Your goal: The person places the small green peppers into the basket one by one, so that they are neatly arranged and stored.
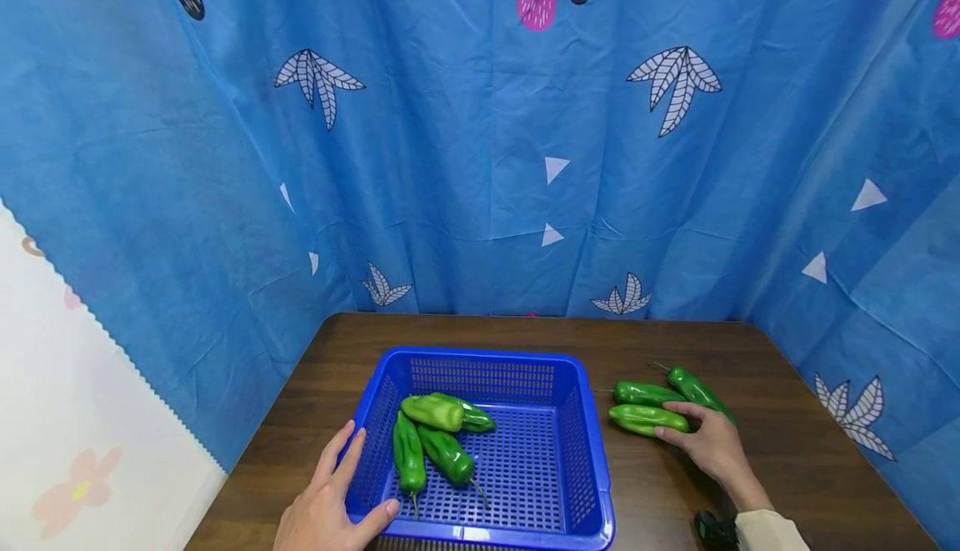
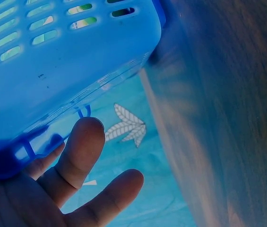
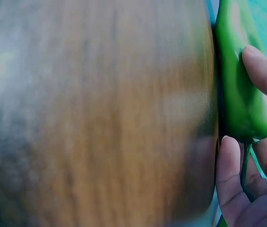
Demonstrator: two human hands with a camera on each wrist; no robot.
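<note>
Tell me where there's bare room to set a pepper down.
Bare: inside the blue basket, between its four green peppers and right wall; on the wooden table, between basket and curtain. Crowded: the basket's left side, and around the right grip, which holds one of three green peppers.

Left hand [image 1: 318, 497]: cut off at seven o'clock in the head view, some fingers hidden.
Blue basket [image 1: 600, 451]: runs off the left wrist view between nine and twelve o'clock; what shows through its slots is too small to tell.
Pale pepper [image 1: 432, 412]: hides part of the dark pepper [image 1: 478, 419] at its three o'clock.
Light green pepper [image 1: 637, 419]: stem hidden by the right hand [image 1: 712, 447] in the head view; cut off at one o'clock in the right wrist view.
Counter [image 1: 465, 332]: blurred at nine o'clock there.
Black object [image 1: 716, 530]: cut off near five o'clock in the head view, too dark to tell.
</note>
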